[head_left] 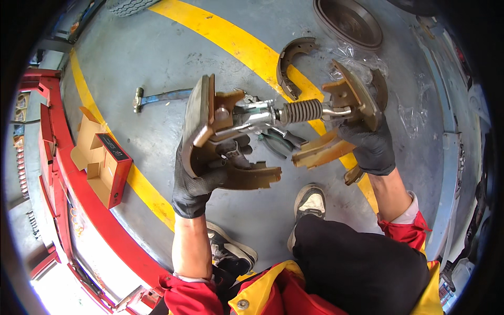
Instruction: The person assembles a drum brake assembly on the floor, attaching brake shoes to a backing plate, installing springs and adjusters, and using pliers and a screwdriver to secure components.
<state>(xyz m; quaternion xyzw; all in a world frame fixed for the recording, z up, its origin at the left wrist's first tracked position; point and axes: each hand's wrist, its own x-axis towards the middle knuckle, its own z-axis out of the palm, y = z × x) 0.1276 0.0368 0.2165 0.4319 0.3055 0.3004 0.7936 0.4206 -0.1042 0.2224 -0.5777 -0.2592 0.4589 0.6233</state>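
Black gloves cover both hands. My left hand [195, 186] is closed round the left brake shoe [195, 121], a curved brown piece with a grey lining. My right hand [375, 149] grips the right brake shoe [362, 97] from below. A silvery adjuster rod [257, 113] and a dark coil spring [302, 111] span the gap between the two shoes, so they hang above the floor as one assembly. Green-and-black pliers [278, 144] lie on the floor beneath it. Parts of my fingers are hidden behind the shoes.
A loose brake shoe [285, 65] lies across the yellow floor stripe. Beyond it rests a brake drum [349, 23], with clear plastic wrap [412, 113] nearby. A blue-handled hammer [163, 96] is at left. An opened red box [119, 176] stands beside a red metal frame [86, 191].
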